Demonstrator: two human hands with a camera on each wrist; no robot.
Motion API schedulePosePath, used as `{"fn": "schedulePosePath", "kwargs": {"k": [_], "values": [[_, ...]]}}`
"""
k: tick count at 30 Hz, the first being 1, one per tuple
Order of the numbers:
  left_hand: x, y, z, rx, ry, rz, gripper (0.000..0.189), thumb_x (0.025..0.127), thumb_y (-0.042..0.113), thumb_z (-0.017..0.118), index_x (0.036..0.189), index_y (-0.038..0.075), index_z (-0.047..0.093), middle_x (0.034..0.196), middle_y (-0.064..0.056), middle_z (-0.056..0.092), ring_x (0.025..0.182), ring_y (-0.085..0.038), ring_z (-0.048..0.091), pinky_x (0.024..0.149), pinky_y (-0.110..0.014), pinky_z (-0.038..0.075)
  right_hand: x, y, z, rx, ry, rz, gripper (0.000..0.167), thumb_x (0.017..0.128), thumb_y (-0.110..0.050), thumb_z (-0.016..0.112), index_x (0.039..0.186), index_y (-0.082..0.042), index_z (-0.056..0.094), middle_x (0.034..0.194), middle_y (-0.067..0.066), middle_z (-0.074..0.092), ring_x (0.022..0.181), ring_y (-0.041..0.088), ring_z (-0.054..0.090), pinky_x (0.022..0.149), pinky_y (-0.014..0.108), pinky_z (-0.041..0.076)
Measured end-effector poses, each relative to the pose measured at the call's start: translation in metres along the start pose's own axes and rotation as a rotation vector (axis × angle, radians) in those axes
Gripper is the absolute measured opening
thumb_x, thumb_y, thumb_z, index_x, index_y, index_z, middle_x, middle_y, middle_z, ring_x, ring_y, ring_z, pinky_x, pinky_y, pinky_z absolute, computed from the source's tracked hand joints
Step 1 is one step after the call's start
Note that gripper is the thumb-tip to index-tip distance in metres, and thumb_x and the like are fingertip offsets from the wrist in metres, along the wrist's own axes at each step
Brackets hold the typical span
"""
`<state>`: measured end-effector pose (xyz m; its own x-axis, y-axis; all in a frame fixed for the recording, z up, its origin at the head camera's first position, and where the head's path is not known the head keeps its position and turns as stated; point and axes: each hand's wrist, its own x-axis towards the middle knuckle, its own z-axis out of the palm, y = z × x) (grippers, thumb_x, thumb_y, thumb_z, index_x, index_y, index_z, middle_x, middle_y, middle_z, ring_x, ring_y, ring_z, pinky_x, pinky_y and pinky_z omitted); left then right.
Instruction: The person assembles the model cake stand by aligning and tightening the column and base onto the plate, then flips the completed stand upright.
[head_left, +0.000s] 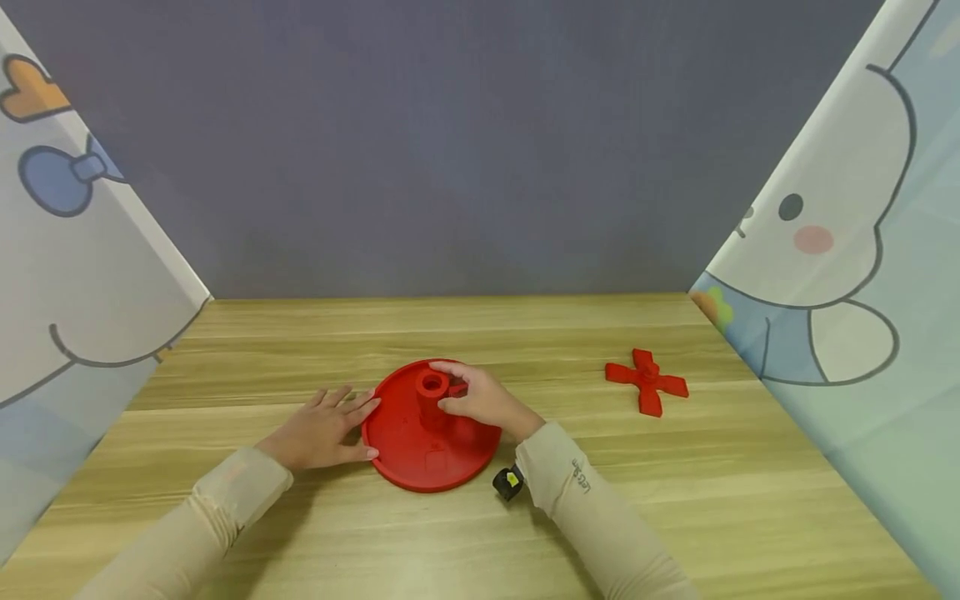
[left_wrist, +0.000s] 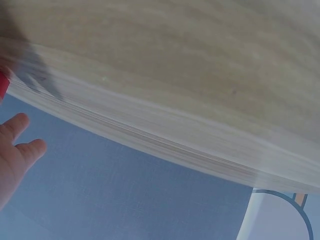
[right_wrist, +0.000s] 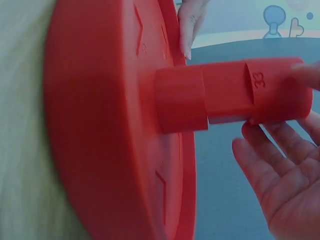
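Note:
A red round base with a raised rim (head_left: 401, 458) lies flat on the table. At its middle stands a short red post (right_wrist: 181, 100), with a red hollow cylinder (right_wrist: 277, 92) marked 33 at its upper end. My right hand (head_left: 486, 402) pinches this cylinder between thumb and fingers; a small red tab juts out beside it in the head view. On the other side, my left hand (head_left: 322, 431) rests by the base's left rim, fingers spread and fingertips touching it. Only parts of the left fingers show in the left wrist view.
To the right on the wooden table (head_left: 300, 550) lies a red four-armed cross piece (head_left: 648, 383) with a knob at its centre. A small black device (head_left: 508, 482) is at the right wrist. A dark panel (head_left: 450, 167) stands behind, with printed cartoon panels at both sides.

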<state>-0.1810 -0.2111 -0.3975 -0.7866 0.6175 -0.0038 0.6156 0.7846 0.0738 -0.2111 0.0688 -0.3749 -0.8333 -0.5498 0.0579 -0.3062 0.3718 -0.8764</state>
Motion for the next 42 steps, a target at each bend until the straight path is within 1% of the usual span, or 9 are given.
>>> {"fn": "schedulePosePath", "kwargs": {"k": [3,6,14,18,20,25,29,33,42], "values": [[0.0,0.0,0.0,-0.005,-0.004,-0.001,0.078,0.087,0.059,0.055,0.139,0.001,0.049,0.142,-0.019,0.047,0.131,-0.049,0.034,0.101,-0.066,0.029,-0.001,0.0,-0.003,0.007,-0.01,-0.013,0.057,0.084,0.002,0.063,0.138,-0.003,0.05,0.116,0.009,0.063,0.101,0.021,0.059,0.082,0.027,0.052],[0.0,0.0,0.0,-0.003,-0.006,-0.004,0.078,0.087,0.06,0.055,0.139,0.002,0.049,0.142,-0.018,0.047,0.131,-0.049,0.034,0.102,-0.066,0.029,0.0,0.0,-0.003,-0.002,0.006,-0.009,0.055,0.085,-0.002,0.069,0.136,-0.003,0.051,0.116,0.01,0.063,0.103,0.022,0.059,0.083,0.027,0.052],[-0.002,-0.001,0.002,-0.033,0.002,-0.013,0.081,0.087,0.063,0.053,0.14,0.002,0.048,0.143,-0.018,0.046,0.131,-0.049,0.034,0.102,-0.066,0.028,0.004,-0.005,0.009,-0.055,0.147,0.015,0.051,0.078,-0.009,0.08,0.123,-0.002,0.059,0.104,0.006,0.066,0.094,0.021,0.061,0.077,0.024,0.051],[-0.004,-0.003,0.006,-0.03,0.024,-0.012,0.081,0.087,0.063,0.053,0.14,0.002,0.048,0.143,-0.018,0.046,0.131,-0.049,0.035,0.102,-0.066,0.028,0.005,-0.009,0.015,-0.079,0.187,0.028,0.049,0.076,-0.011,0.081,0.117,-0.001,0.055,0.105,0.007,0.063,0.096,0.024,0.059,0.077,0.027,0.051],[-0.004,-0.003,0.006,-0.022,0.031,-0.01,0.08,0.088,0.063,0.053,0.14,0.002,0.048,0.143,-0.017,0.046,0.131,-0.049,0.035,0.102,-0.066,0.029,0.005,-0.009,0.016,-0.067,0.184,0.026,0.056,0.077,-0.012,0.081,0.123,0.0,0.05,0.112,0.01,0.06,0.101,0.026,0.058,0.081,0.03,0.052],[-0.001,-0.001,0.004,-0.02,0.015,-0.015,0.08,0.088,0.063,0.052,0.14,0.003,0.048,0.143,-0.017,0.046,0.13,-0.049,0.035,0.102,-0.066,0.028,0.003,-0.008,0.012,0.017,0.106,0.013,0.075,0.083,-0.007,0.073,0.146,-0.002,0.033,0.131,0.015,0.053,0.115,0.028,0.054,0.092,0.035,0.049],[-0.001,0.0,0.002,-0.024,-0.006,-0.025,0.081,0.087,0.063,0.053,0.14,0.003,0.048,0.143,-0.017,0.046,0.131,-0.049,0.034,0.102,-0.066,0.028,0.001,-0.006,0.01,0.012,0.072,0.021,0.066,0.086,-0.005,0.069,0.145,-0.002,0.039,0.119,0.01,0.061,0.103,0.022,0.057,0.083,0.028,0.051],[-0.001,0.0,0.002,-0.022,0.001,-0.021,0.08,0.087,0.063,0.054,0.14,0.002,0.048,0.143,-0.017,0.046,0.131,-0.048,0.034,0.102,-0.067,0.028,0.0,-0.005,0.011,-0.011,0.102,0.041,0.058,0.085,-0.009,0.072,0.138,-0.002,0.05,0.102,0.005,0.065,0.088,0.017,0.057,0.072,0.023,0.051],[0.0,0.0,0.004,-0.03,-0.026,-0.027,0.08,0.088,0.061,0.052,0.142,0.002,0.045,0.145,-0.018,0.043,0.132,-0.05,0.033,0.1,-0.069,0.028,0.002,-0.008,0.018,-0.079,0.227,0.074,0.052,0.079,-0.012,0.079,0.126,-0.004,0.059,0.103,0.004,0.066,0.088,0.017,0.059,0.073,0.024,0.051]]}}
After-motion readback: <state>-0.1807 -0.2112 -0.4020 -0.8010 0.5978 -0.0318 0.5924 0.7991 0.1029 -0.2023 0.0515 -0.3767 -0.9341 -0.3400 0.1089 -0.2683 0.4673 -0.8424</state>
